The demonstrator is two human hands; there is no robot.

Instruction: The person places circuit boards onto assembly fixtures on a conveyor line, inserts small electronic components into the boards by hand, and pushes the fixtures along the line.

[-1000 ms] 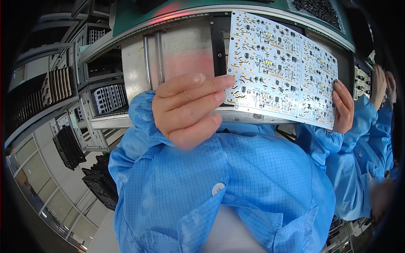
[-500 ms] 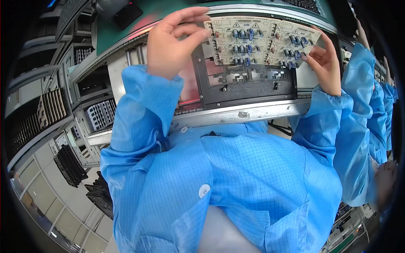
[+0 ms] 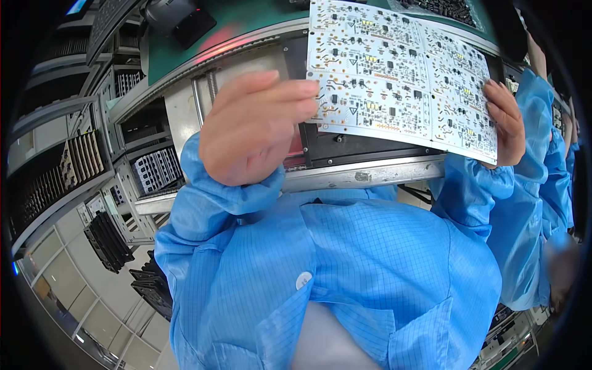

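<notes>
A white circuit board (image 3: 401, 77) is held up and tilted above the conveyor, its face with small black and yellow parts and orange pads toward me. My right hand (image 3: 507, 120) grips its right edge, fingers on the face side near the lower corner. My left hand (image 3: 256, 126), smeared by motion, is at the left edge with fingers stretched out; the fingertips meet or slightly overlap the edge, and whether they touch it I cannot tell. Behind the board a black fixture (image 3: 345, 151) lies on the conveyor, mostly hidden.
A metal conveyor rail (image 3: 370, 176) runs in front of me. Beyond it, a black scanner-like device (image 3: 179, 21) and a bag of small black parts (image 3: 441, 11) lie on a green mat (image 3: 246, 15). Racks with boards (image 3: 83, 161) stand left. Another person's blue sleeve (image 3: 524, 234) is close on the right.
The board has been turned over, from the side with blue and black components to the flat white side. It now stands larger and more upright. My left hand has left its pinch and moved down.
</notes>
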